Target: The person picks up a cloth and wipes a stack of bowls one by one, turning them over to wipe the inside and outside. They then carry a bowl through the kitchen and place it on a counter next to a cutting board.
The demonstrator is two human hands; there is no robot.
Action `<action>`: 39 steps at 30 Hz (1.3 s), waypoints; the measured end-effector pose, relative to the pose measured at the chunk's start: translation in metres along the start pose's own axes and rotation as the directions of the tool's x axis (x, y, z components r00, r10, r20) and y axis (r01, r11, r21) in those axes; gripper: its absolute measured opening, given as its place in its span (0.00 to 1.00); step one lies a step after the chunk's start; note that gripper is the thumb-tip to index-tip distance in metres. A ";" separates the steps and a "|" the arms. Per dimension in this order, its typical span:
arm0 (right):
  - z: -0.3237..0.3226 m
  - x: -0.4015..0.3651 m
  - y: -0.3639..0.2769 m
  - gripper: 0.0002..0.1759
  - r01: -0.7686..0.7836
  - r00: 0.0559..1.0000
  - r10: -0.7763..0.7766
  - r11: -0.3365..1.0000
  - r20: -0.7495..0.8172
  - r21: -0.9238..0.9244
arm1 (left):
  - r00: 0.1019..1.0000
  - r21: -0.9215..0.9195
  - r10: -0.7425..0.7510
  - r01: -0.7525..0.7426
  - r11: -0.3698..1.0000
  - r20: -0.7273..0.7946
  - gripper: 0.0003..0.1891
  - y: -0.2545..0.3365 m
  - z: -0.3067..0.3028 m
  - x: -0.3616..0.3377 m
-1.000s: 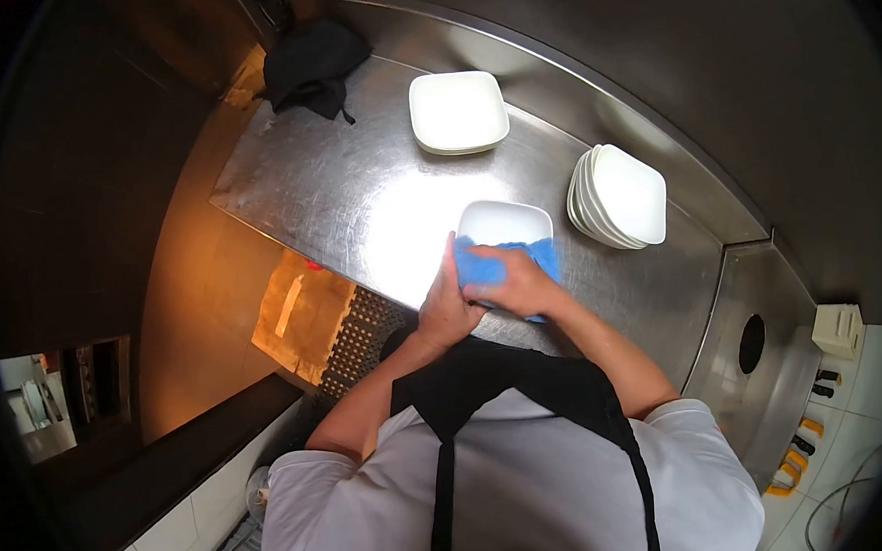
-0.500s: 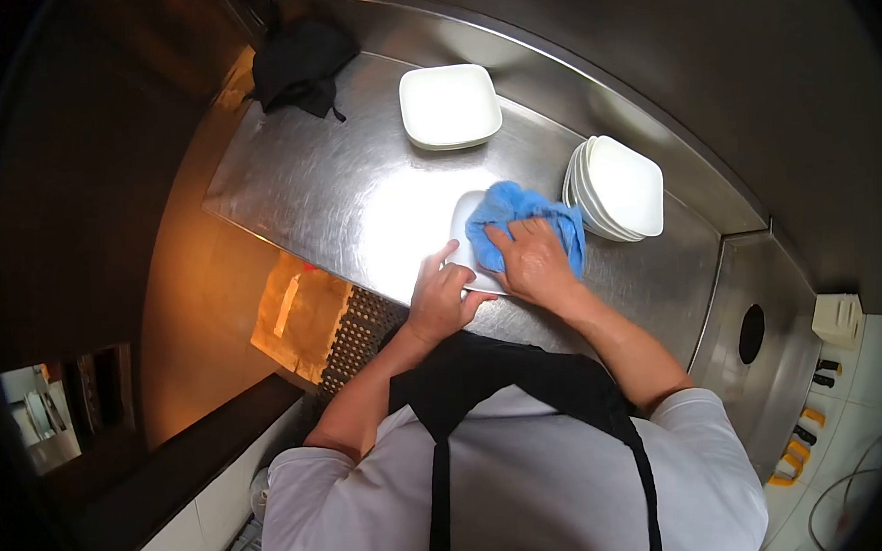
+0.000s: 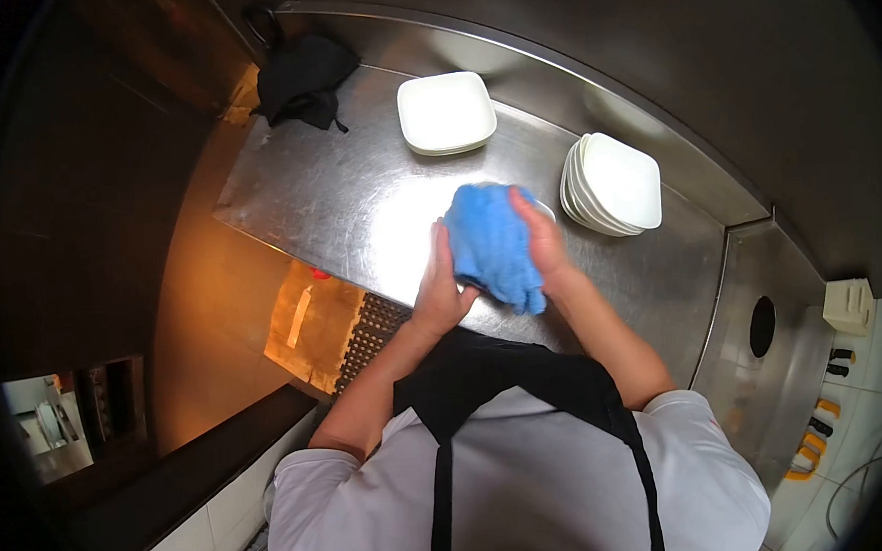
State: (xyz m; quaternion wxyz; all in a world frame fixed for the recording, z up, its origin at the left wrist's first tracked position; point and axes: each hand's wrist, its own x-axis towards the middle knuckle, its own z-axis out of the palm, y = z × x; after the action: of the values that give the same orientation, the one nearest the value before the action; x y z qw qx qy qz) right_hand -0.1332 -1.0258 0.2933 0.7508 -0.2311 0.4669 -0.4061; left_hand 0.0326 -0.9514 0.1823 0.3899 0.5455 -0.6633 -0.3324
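Observation:
A blue cloth [image 3: 494, 238] is spread over a white plate [image 3: 546, 210], so just a sliver of the plate's rim shows at the upper right. My left hand [image 3: 443, 287] grips the near left side of the plate, its thumb by the lower edge and its fingers along the cloth's left side. On the other side, my right hand [image 3: 545, 242] holds the cloth against the plate's right edge, thumb side up. Its fingertips are partly hidden beneath the cloth.
A short stack of square white plates [image 3: 447, 114] stands at the back of the steel counter [image 3: 317, 192]. Further right is a taller, slightly leaning plate stack [image 3: 618, 184]. A black cloth item [image 3: 306, 78] lies at the far left. A steel basin with a dark round hole [image 3: 762, 326] adjoins on the right.
The cloth has shifted left and now covers nearly all of the plate. My right hand has moved from pressing on the plate's middle to its right edge. My left fingers have straightened along the side.

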 end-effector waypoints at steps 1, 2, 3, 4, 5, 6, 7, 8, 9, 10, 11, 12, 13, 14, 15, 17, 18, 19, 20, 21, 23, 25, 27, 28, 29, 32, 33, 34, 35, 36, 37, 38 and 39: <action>-0.008 -0.005 -0.010 0.32 0.088 0.996 -0.088 0.993 0.002 0.083 | 0.993 0.152 0.113 -0.107 0.983 -0.036 0.55 0.009 -0.006 0.005; -0.018 -0.009 -0.021 0.31 0.174 0.984 -0.176 0.971 -0.005 0.165 | 0.972 0.302 0.229 -0.204 0.931 -0.053 0.52 0.018 -0.012 0.011; -0.027 -0.016 -0.035 0.31 0.233 0.971 -0.237 0.949 -0.007 0.211 | 0.956 0.396 0.276 -0.292 0.871 0.099 0.47 0.025 -0.021 0.018; -0.034 -0.024 -0.049 0.30 0.290 0.955 -0.296 0.922 -0.014 0.257 | 0.920 0.468 0.299 -0.388 0.794 0.254 0.41 0.027 -0.032 0.028; -0.041 -0.029 -0.061 0.30 0.342 0.936 -0.351 0.908 -0.009 0.241 | 0.863 0.516 0.301 -0.489 0.704 0.406 0.36 0.025 -0.042 0.038; -0.053 -0.030 -0.067 0.31 0.418 0.907 -0.418 0.888 -0.042 0.190 | 0.803 0.576 0.309 -0.586 0.570 0.510 0.22 0.016 -0.047 0.049; -0.060 -0.034 -0.072 0.32 0.471 0.882 -0.466 0.865 -0.070 0.174 | 0.728 0.568 0.338 -0.681 0.463 0.597 0.20 0.010 -0.055 0.062; -0.065 -0.039 -0.076 0.34 0.522 0.853 -0.512 0.839 -0.097 0.155 | 0.687 0.507 0.351 -0.716 0.480 0.637 0.19 0.008 -0.060 0.067; -0.069 -0.044 -0.080 0.35 0.570 0.821 -0.558 0.810 -0.122 0.136 | 0.643 0.444 0.364 -0.746 0.496 0.673 0.18 0.016 -0.065 0.074; -0.072 -0.050 -0.080 0.35 0.623 0.780 -0.604 0.773 -0.167 0.115 | 0.660 0.380 0.403 -0.720 0.581 0.634 0.17 0.023 -0.068 0.076; -0.076 -0.057 -0.076 0.35 0.705 0.689 -0.707 0.705 -0.158 -0.077 | 0.678 0.306 0.433 -0.688 0.658 0.594 0.16 0.030 -0.070 0.073; -0.081 -0.064 -0.068 0.35 0.751 0.594 -0.794 0.605 -0.128 -0.264 | 0.699 0.223 0.454 -0.649 0.728 0.553 0.16 0.038 -0.072 0.069; -0.087 -0.066 -0.060 0.35 0.761 0.497 -0.864 0.476 -0.076 -0.440 | 0.796 0.156 0.339 -0.468 0.870 0.501 0.15 0.052 -0.074 0.066; -0.088 -0.061 -0.047 0.32 0.818 0.421 -0.907 0.387 -0.017 -0.425 | 0.864 0.076 0.199 -0.262 0.962 0.463 0.15 0.071 -0.074 0.062; -0.078 -0.061 -0.040 0.33 0.801 0.344 -0.934 0.239 0.094 -0.549 | 0.898 -0.012 0.043 -0.042 0.999 0.437 0.15 0.083 -0.069 0.061; -0.060 -0.058 -0.019 0.34 0.682 0.329 -0.837 -0.110 0.437 -0.723 | 0.938 -0.294 0.178 -0.087 0.952 0.298 0.14 0.083 -0.044 0.063; -0.040 -0.054 -0.004 0.32 0.648 0.370 -0.734 -0.235 0.569 -0.724 | 0.928 -0.384 0.281 -0.174 0.907 0.245 0.14 0.088 -0.033 0.064; -0.015 -0.064 -0.007 0.33 0.536 0.394 -0.699 -0.353 0.597 -0.767 | 0.908 -0.465 0.377 -0.259 0.847 0.182 0.14 0.088 -0.026 0.064; -0.015 -0.062 -0.011 0.33 0.518 0.386 -0.725 -0.341 0.570 -0.785 | 0.891 -0.433 0.425 -0.325 0.841 0.158 0.14 0.078 -0.018 0.065; -0.016 -0.055 -0.019 0.32 0.504 0.373 -0.749 -0.332 0.548 -0.797 | 0.926 -0.440 0.329 -0.221 0.870 0.184 0.14 0.085 -0.019 0.065; -0.014 -0.042 -0.037 0.28 0.663 0.423 -0.851 0.058 0.310 -0.747 | 0.962 -0.442 0.107 0.015 0.897 0.250 0.14 0.114 -0.029 0.052; -0.021 -0.027 -0.055 0.26 0.679 0.680 -0.731 0.595 0.063 -0.431 | 0.946 -0.301 0.195 -0.113 0.947 0.258 0.20 0.144 -0.044 0.049; -0.035 -0.009 -0.072 0.25 0.264 0.958 -0.277 0.952 0.069 0.156 | 0.831 -0.164 0.544 -0.524 0.836 0.114 0.20 0.152 -0.038 0.050; -0.037 -0.002 -0.061 0.26 0.295 0.951 -0.306 0.942 0.050 0.157 | 0.795 -0.108 0.600 -0.591 0.799 0.092 0.19 0.154 -0.035 0.054; -0.038 0.006 -0.044 0.29 0.326 0.942 -0.335 0.932 0.033 0.155 | 0.753 -0.048 0.655 -0.653 0.756 0.069 0.19 0.153 -0.032 0.063; -0.033 0.001 -0.007 0.31 0.250 0.967 -0.256 0.942 -0.002 0.223 | 0.759 0.189 0.648 -0.629 0.754 -0.062 0.21 0.115 -0.037 0.099; -0.036 -0.007 -0.007 0.30 0.216 0.972 -0.230 0.954 0.047 0.206 | 0.816 0.209 0.572 -0.547 0.811 -0.084 0.19 0.104 -0.043 0.105; -0.038 -0.018 -0.011 0.30 0.277 0.957 -0.287 0.949 0.050 0.152 | 0.860 0.253 0.506 -0.477 0.842 -0.065 0.18 0.089 -0.051 0.112; -0.040 -0.033 -0.019 0.30 0.338 0.938 -0.344 0.936 0.052 0.100 | 0.898 0.294 0.437 -0.406 0.865 -0.047 0.16 0.074 -0.058 0.121; -0.044 -0.045 -0.027 0.30 0.397 0.915 -0.399 0.916 0.053 0.047 | 0.843 0.365 0.538 -0.495 0.788 -0.019 0.13 0.063 -0.066 0.133; -0.048 -0.050 -0.035 0.30 0.426 0.903 -0.428 0.903 0.032 0.054 | 0.776 0.428 0.631 -0.577 0.696 0.020 0.10 0.051 -0.073 0.146; -0.053 -0.054 -0.042 0.31 0.458 0.888 -0.459 0.887 0.007 0.062 | 0.810 0.446 0.584 -0.543 0.712 0.055 0.10 0.032 -0.078 0.155; -0.060 -0.057 -0.049 0.31 0.493 0.870 -0.493 0.867 -0.019 0.070 | 0.819 0.476 0.567 -0.534 0.698 0.088 0.10 0.020 -0.084 0.163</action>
State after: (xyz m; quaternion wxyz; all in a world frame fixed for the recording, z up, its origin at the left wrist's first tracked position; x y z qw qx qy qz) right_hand -0.2187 -1.0043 0.3307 0.6301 -0.3150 0.3775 -0.6010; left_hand 0.0812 -1.1094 0.2648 0.3449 0.4116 -0.8435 -0.0072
